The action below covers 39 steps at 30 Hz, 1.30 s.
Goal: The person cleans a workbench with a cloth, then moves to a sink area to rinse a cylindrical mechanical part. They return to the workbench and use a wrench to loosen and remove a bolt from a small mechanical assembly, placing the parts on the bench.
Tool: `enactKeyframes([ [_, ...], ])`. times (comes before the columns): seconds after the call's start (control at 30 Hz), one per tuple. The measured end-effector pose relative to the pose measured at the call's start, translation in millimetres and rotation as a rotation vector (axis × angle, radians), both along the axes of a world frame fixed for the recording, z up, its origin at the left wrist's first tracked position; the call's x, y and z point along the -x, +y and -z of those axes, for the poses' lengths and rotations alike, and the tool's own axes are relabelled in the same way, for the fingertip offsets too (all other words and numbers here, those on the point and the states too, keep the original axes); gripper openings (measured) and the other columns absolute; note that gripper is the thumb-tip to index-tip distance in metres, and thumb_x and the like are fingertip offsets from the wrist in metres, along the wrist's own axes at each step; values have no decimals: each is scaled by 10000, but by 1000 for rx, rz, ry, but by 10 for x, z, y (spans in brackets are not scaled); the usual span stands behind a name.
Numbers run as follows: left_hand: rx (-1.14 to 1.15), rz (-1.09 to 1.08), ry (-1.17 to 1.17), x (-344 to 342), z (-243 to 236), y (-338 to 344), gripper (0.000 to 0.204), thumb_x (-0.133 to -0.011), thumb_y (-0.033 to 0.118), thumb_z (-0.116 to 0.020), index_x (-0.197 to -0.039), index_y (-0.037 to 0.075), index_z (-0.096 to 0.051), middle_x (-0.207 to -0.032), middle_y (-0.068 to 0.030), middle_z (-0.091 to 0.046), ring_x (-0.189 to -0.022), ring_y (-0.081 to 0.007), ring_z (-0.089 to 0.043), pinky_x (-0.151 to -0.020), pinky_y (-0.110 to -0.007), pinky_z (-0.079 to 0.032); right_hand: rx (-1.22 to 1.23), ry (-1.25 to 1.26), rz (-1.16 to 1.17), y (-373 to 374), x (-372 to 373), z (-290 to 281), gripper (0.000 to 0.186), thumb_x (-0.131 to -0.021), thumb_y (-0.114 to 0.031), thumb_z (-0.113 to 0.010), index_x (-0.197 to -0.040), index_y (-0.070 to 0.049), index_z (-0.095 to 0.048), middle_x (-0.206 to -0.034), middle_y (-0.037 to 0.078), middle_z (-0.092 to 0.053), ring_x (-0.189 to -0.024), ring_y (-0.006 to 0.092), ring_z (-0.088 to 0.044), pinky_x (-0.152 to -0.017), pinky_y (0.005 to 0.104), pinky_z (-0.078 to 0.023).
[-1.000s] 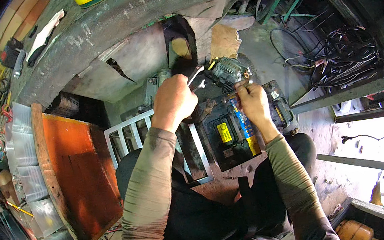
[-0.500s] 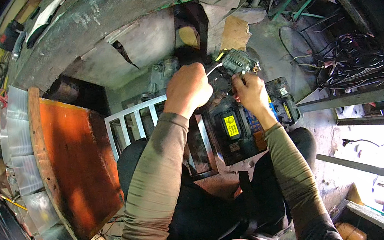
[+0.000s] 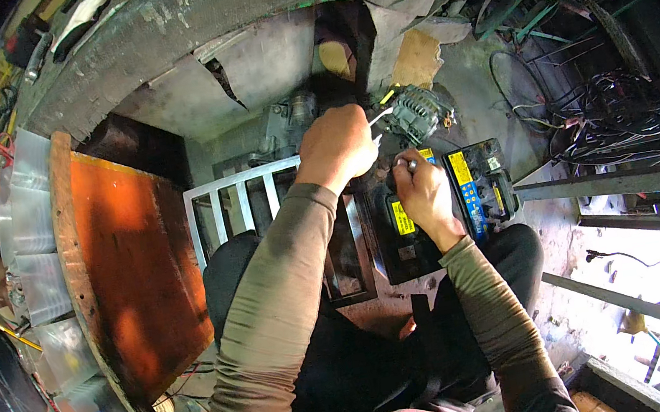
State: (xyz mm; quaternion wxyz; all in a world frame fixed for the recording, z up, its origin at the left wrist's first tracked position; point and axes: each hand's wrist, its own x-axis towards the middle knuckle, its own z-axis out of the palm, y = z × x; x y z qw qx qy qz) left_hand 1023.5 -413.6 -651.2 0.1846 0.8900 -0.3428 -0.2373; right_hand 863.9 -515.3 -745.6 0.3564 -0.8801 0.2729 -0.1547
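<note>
My left hand (image 3: 336, 148) is closed around a silver wrench (image 3: 381, 115), and most of the tool is hidden in the fist. The wrench's visible end reaches the near left side of a grey finned alternator (image 3: 417, 115). Just below the alternator, my right hand (image 3: 427, 197) is closed in a pinch, with a small shiny metal piece (image 3: 412, 166) at the fingertips, too small to name. Under the right hand stands a black battery (image 3: 409, 258) with a yellow label. A second battery (image 3: 466, 187), with a blue and yellow label, stands to its right.
A silver slatted metal frame (image 3: 218, 213) stands left of the batteries. Another grey metal motor part (image 3: 279, 129) lies behind it. An orange board with a wooden edge (image 3: 137, 275) rises at left. Coiled black cables (image 3: 616, 111) and a metal frame (image 3: 605, 183) are at right.
My right hand has drawn back from the alternator, toward me and slightly left, with a small metal piece showing at its fingertips. The left hand keeps the wrench by the alternator. The view has shifted slightly.
</note>
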Motion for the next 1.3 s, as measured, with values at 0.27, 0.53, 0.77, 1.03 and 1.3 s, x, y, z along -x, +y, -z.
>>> enactKeyframes([
  [0.27, -45, -22, 34, -43, 138, -32, 235, -826, 122, -728, -994, -35, -773, -1053, -282, -740, -1019, -428, -732, -898, -492, -587, 119, -76, -69, -53, 62, 34, 193, -918, -127, -647, -1057, -1, -686, -954, 232, -714, -920, 436, -683, -796, 469, -549],
  [0.53, -105, -5, -19, -15, 191, -46, 226, -809, 58, -698, -999, -39, -772, -1061, -286, -739, -1032, -433, -728, -898, -486, -588, -56, -62, -27, -60, 98, -11, 168, -917, -118, -646, -1017, 11, -690, -965, 240, -724, -925, 440, -687, -825, 463, -553],
  [0.77, -100, 49, -129, -13, 277, -69, 178, -807, 79, -712, -941, -32, -754, -1017, -280, -743, -992, -422, -736, -890, -490, -592, -54, -92, -2, -61, 91, -10, 210, -953, -172, -621, -1049, -10, -713, -938, 256, -724, -899, 430, -713, -791, 455, -564],
  [1.03, 30, 40, -64, 123, 545, 64, 192, -795, 62, -668, -926, -61, -736, -982, -335, -717, -976, -476, -713, -894, -527, -576, -82, -121, -18, -92, 125, 38, 229, -959, -193, -627, -1059, -2, -705, -916, 262, -718, -882, 442, -707, -779, 472, -558],
  [1.3, 27, 86, 13, 68, 838, 157, 165, -824, 88, -729, -898, -59, -721, -814, -210, -744, -758, -333, -751, -713, -425, -578, 176, -315, -154, -126, 101, -5, 186, -930, -167, -651, -946, 18, -665, -873, 239, -689, -814, 462, -662, -761, 512, -525],
])
